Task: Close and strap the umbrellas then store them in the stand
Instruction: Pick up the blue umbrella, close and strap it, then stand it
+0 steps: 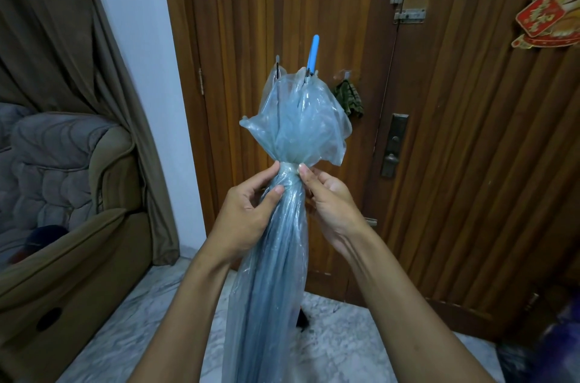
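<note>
Far on the left hangs a long brown cloth curtain (pixel 62 37). Its edge falls down to the floor beside a thin strip of white wall (pixel 141 68). Below the curtain sits a big olive-brown soft armchair (pixel 94 257) with a grey quilted cover (pixel 56 169) on its back. Open grey-white marble floor (pixel 345 345) shows between the chair and the person's arms, and again in front of the door.

Next, the left hand (pixel 248 210) has its thumb and fingers curled round a long see-through blue plastic umbrella (pixel 276 257). It grips just under a thin whitish strap (pixel 288 168) that goes round the folds. The umbrella is closed and held up in the air in front of a tall brown wooden door (pixel 251 21). Its bright blue pointed tip (pixel 313 51) points up and away from the person. Above the strap the plastic puffs out loose. Below it the folds lie tight and run down out of view.

The right hand (pixel 329 203) is on the other side. One fingertip presses on the strap and the other fingers curl behind, so it pinches there.

Past the umbrella a small green striped cloth (pixel 348 97) hangs on the door. Further right are a dull metal door handle plate (pixel 394 147), a metal slide bolt (pixel 408 15) higher up, and a red and gold paper decoration (pixel 549 15) at the right edge. A dark blurry shape (pixel 549 351) fills the bottom right corner.
</note>
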Action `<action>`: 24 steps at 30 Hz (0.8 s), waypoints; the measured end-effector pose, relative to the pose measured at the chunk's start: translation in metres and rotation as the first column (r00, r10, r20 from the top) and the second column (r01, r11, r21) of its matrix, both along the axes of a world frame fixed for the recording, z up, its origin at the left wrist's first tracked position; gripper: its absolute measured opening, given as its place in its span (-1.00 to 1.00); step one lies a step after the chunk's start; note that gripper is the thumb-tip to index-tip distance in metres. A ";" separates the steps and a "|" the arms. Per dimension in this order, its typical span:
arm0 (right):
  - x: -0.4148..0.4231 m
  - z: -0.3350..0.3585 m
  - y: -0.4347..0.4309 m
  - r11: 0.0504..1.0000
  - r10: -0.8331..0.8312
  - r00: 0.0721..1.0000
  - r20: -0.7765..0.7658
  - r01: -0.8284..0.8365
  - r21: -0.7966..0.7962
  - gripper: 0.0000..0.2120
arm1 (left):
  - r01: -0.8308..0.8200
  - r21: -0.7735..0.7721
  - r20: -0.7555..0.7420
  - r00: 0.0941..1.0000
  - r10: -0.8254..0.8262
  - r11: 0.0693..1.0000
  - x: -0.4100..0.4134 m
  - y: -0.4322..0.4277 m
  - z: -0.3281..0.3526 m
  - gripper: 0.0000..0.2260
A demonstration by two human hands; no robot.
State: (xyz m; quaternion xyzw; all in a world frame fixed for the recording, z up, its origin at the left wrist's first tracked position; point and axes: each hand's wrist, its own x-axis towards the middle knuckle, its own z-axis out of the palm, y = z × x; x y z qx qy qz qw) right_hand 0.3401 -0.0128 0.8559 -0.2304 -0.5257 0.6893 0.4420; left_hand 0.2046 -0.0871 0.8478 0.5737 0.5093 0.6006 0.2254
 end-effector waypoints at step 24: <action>0.063 -0.034 0.007 0.873 -0.470 0.878 0.088 0.447 0.194 -0.66 | 0.150 -0.079 0.139 0.981 -0.138 0.986 0.066 0.052 -0.022 -0.70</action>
